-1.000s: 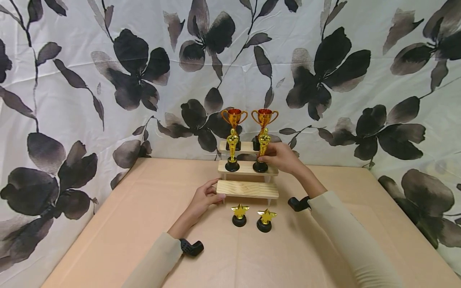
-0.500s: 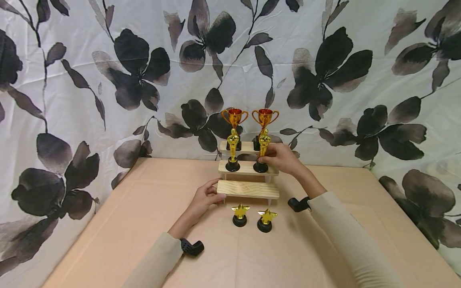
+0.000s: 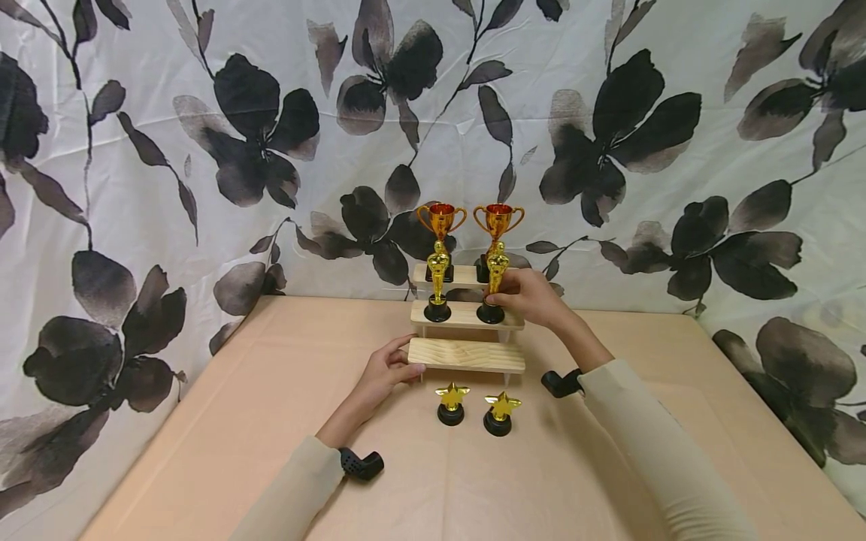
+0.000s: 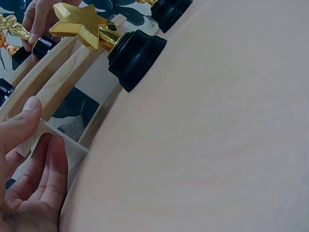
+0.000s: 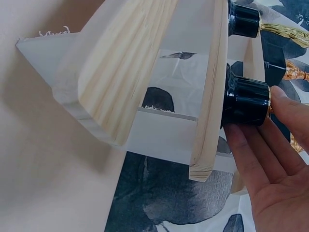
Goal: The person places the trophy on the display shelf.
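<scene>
A three-step wooden display stand (image 3: 467, 355) with white side supports stands on the table. My left hand (image 3: 382, 376) holds its front step by the left end, thumb on the wood and fingers against the side support (image 4: 72, 145). On the middle step, my right hand (image 3: 531, 297) pinches the black base (image 5: 246, 104) of a gold figure trophy (image 3: 497, 263), which is upright at the right end. A matching figure trophy (image 3: 437, 274) occupies the left side of that step. Two orange-gold cup trophies, a left one (image 3: 441, 220) and a right one (image 3: 498, 220), top the back step.
Two gold star trophies on black bases, one left (image 3: 450, 404) and one right (image 3: 499, 413), stand on the table (image 3: 419, 488) just before the stand. A white floral cloth (image 3: 473, 135) hangs close behind the back step.
</scene>
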Tool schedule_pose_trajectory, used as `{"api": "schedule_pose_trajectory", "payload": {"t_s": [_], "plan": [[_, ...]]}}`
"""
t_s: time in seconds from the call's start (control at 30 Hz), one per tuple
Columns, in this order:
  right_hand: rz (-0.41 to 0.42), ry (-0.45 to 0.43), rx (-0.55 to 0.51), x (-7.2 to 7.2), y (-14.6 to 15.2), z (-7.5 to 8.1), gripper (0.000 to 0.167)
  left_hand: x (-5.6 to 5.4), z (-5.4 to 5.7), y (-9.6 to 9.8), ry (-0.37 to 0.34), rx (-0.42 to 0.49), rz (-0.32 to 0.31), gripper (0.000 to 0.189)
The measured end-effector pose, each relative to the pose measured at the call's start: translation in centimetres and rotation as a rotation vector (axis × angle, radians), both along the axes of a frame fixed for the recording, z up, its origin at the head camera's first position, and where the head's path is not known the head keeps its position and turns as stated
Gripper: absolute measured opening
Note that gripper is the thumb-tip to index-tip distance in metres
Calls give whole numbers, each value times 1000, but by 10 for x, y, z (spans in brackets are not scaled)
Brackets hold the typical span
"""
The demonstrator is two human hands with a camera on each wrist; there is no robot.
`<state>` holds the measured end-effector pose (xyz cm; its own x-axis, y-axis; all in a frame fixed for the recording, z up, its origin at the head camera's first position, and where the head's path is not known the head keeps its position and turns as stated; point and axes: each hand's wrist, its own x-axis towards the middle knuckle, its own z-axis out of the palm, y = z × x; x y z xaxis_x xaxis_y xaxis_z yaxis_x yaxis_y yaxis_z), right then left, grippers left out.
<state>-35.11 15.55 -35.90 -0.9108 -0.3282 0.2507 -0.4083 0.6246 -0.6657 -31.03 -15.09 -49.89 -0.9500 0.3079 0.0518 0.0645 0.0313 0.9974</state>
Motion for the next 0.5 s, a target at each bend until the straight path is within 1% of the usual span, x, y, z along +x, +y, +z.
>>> {"api": "schedule_pose_trajectory", "payload": {"t_s": [0.13,0.5], "plan": [[2,9,1,-1,0,-1,18,0,0,-1,-11,-2,1,73],[-4,29,17,-4,0,-3,16,0,0,-1,-2,-9,-8,74]]}}
